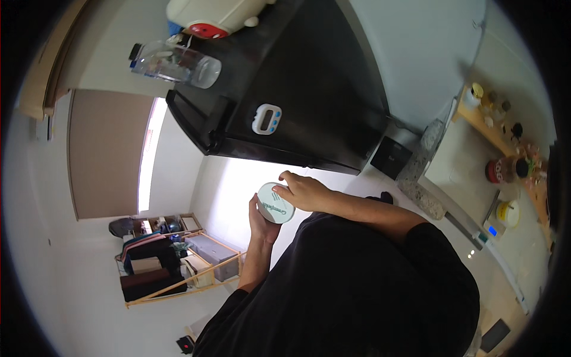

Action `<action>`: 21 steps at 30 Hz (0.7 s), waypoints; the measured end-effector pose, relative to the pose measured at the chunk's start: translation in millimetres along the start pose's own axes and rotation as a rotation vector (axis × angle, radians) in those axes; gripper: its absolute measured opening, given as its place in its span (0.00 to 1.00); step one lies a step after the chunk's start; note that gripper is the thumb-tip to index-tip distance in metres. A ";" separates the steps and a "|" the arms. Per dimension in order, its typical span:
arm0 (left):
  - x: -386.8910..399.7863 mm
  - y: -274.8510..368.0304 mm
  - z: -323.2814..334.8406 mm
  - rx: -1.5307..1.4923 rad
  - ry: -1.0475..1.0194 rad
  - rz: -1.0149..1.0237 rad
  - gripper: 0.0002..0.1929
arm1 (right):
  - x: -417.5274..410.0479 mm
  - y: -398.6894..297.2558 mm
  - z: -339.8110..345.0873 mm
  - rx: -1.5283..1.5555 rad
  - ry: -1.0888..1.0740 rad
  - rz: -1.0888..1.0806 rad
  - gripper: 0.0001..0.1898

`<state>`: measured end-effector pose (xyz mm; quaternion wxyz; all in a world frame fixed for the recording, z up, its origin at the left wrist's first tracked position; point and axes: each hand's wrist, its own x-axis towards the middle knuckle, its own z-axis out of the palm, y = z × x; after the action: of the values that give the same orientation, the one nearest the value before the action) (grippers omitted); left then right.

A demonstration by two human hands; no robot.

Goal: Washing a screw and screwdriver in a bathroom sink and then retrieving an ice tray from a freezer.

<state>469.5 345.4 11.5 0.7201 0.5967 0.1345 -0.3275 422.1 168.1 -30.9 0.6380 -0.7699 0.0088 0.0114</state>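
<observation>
A round tub with a pale mint-green lid [273, 209] bearing green writing is in front of my torso, its lid tilted up towards me. My left hand [263, 225] holds it from the side and below, its thumb at the rim. Over the lid's upper right part lies my right hand [305, 192], its thumb on the lid and its index finger bent near the rim. The remaining right fingers are hidden, so I cannot tell whether they grip the tub. Most of the tub's wall is out of sight under the lid.
Ahead stands a black refrigerator [312, 89] with a white timer [267, 119] on it. A clear plastic bottle [178, 64] is on top. The counter at right bears a jar [499, 171] and a yellow-and-white tub [507, 213]. A wooden clothes rack [178, 285] stands at left.
</observation>
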 end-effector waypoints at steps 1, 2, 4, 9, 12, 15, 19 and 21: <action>-1.4 2.9 -5.1 -0.086 0.054 -0.034 0.29 | 1.7 -4.3 3.4 -0.022 -0.012 -0.021 0.31; -4.6 6.9 -12.1 -0.055 0.039 -0.017 0.28 | 4.8 -9.2 6.1 -0.003 0.016 -0.084 0.30; -5.5 14.8 -26.1 0.000 0.076 0.053 0.29 | 13.8 -17.7 10.1 -0.017 -0.043 -0.092 0.28; 3.8 26.9 -57.4 0.199 0.237 0.139 0.34 | 51.2 -33.3 39.6 -0.088 -0.255 -0.031 0.34; 14.2 36.1 -75.2 0.080 0.364 0.203 0.33 | 71.4 -34.6 76.5 -0.172 -0.207 -0.064 0.43; 26.6 53.9 -107.8 -0.055 0.402 0.185 0.32 | 104.0 -32.4 111.8 -0.026 -0.183 -0.044 0.40; 57.4 89.2 -180.7 -0.001 0.162 0.204 0.27 | 160.3 -33.8 148.2 -0.008 -0.253 0.005 0.36; 75.8 102.9 -219.0 0.155 0.062 0.143 0.25 | 192.9 -39.2 171.7 -0.131 -0.361 0.012 0.35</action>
<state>634.5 536.9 -8.6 0.6887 0.6687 0.0882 -0.2661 614.9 344.3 -29.8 0.5778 -0.7950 -0.1023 0.1538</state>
